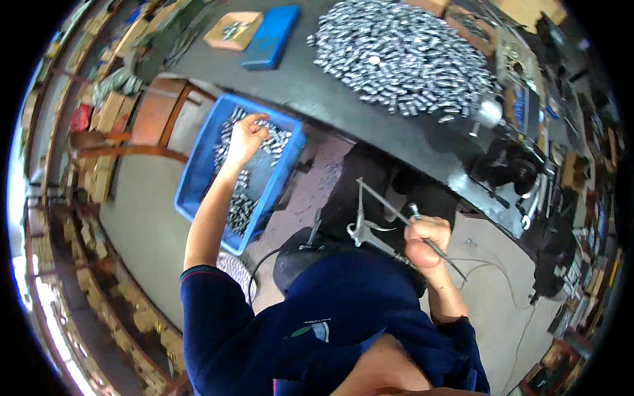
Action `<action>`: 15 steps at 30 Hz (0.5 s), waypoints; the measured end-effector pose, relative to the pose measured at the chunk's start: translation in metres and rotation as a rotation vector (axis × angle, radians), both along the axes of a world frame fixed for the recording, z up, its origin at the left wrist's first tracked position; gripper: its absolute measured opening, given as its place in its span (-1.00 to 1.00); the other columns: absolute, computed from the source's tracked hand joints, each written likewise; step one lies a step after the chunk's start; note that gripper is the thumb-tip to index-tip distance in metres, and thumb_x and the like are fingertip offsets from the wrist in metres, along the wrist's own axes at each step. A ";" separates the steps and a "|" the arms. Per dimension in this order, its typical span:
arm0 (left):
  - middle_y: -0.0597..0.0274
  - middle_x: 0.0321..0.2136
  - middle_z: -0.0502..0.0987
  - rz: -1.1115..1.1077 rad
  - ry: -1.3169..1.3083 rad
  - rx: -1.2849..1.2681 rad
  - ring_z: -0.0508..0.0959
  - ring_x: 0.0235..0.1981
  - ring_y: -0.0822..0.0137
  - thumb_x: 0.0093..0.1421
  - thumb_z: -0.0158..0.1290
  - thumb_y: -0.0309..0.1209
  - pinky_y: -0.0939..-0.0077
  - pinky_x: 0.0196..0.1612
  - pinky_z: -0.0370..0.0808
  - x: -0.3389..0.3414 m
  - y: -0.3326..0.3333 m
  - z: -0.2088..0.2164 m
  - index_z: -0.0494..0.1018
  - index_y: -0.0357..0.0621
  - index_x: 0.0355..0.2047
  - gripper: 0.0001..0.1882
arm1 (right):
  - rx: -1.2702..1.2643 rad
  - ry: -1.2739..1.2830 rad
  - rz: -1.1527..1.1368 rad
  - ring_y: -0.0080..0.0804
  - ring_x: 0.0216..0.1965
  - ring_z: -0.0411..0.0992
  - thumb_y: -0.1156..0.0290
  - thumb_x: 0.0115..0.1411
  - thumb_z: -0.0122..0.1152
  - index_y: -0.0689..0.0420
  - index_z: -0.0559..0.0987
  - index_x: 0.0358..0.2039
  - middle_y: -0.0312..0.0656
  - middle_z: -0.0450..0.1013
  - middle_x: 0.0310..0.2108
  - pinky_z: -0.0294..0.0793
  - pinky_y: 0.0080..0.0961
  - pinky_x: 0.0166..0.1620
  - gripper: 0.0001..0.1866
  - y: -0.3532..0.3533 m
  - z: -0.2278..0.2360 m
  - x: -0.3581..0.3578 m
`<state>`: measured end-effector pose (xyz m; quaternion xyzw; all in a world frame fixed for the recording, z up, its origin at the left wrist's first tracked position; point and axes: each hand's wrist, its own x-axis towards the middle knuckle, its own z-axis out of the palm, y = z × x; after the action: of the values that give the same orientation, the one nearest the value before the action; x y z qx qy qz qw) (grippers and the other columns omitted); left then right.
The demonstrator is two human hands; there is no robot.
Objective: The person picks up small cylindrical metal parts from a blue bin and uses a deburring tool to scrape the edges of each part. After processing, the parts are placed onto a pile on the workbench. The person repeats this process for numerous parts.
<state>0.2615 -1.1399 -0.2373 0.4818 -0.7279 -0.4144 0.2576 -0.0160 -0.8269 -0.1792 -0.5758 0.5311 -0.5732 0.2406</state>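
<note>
My left hand [246, 140] is over the blue plastic bin [187, 183], its index finger and thumb apart with nothing visible between them. Inside the bin lie many small metal cylinders [243, 212], in heaps along the sides. On the right, my right hand [428, 241] is closed around a long thin metal rod [388, 206], which slants across my lap. A short metal cylinder [415, 210] sticks up at the top of that fist. Beside the rod is a silver lever-shaped metal tool [362, 231], close to my thighs; its lower end is partly hidden.
A large pile of metal cylinders [403, 56] covers the dark workbench [297, 86]. A blue box [272, 36] and a small tray [232, 30] lie at its far left. A wooden chair [162, 112] stands beyond the bin. A wrench [530, 210] rests at the bench's right end.
</note>
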 end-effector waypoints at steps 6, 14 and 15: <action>0.19 -0.65 0.48 -0.034 -0.567 -0.175 0.50 -0.59 0.39 -0.14 -0.02 -0.58 0.52 -0.44 0.45 0.170 0.039 -0.079 0.47 -0.22 -0.18 -0.59 | 0.046 -0.078 0.145 -0.55 -0.80 0.10 0.53 -0.16 0.02 0.18 0.10 -0.84 -0.31 0.05 -0.83 -0.05 -0.61 -0.68 -0.69 -0.010 -0.005 0.008; -0.02 -0.40 0.55 0.112 -0.864 0.072 0.54 -0.29 0.02 -0.09 0.02 -0.41 0.20 -0.19 0.47 0.206 0.083 -0.119 0.51 -0.06 -0.24 -0.67 | 0.120 -0.070 0.134 -0.52 -0.80 0.07 0.40 -0.17 0.08 0.16 0.12 -0.83 -0.29 0.04 -0.82 -0.07 -0.57 -0.67 -0.66 -0.015 -0.001 0.011; -0.02 -0.37 0.54 0.090 -0.881 0.024 0.54 -0.27 0.02 -0.08 0.03 -0.40 0.20 -0.19 0.47 0.202 0.083 -0.122 0.50 -0.05 -0.22 -0.67 | 0.144 -0.059 0.112 -0.49 -0.80 0.05 0.32 -0.16 0.09 0.15 0.14 -0.83 -0.28 0.02 -0.82 -0.09 -0.54 -0.67 -0.64 -0.013 -0.001 0.011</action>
<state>0.4634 -1.0573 -0.3595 0.6466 -0.7417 -0.1661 -0.0648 -0.0048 -0.8404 -0.1798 -0.5688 0.5303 -0.5360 0.3287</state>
